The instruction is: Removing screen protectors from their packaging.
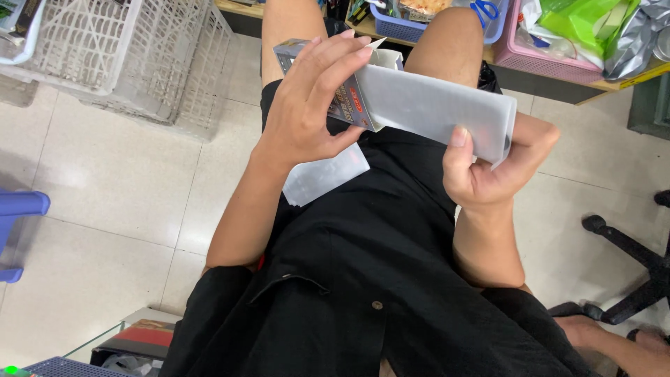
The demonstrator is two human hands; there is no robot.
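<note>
My left hand (314, 105) grips a small printed cardboard box (349, 101) at its open end, fingers wrapped over the top. My right hand (488, 171) holds the far end of a long frosted translucent plastic sleeve (433, 108) that sticks out of the box, thumb on its near face. Both are held above my lap, which is covered in black clothing. A second frosted plastic sheet (324, 174) lies on my lap just under my left hand.
Two stacked white plastic crates (132, 56) stand at the upper left on the tiled floor. A low shelf (558, 78) ahead carries a blue basket (398, 28) and a pink basket (551, 63) of goods. A black chair base (628, 258) is at right; a blue stool (17, 209) at left.
</note>
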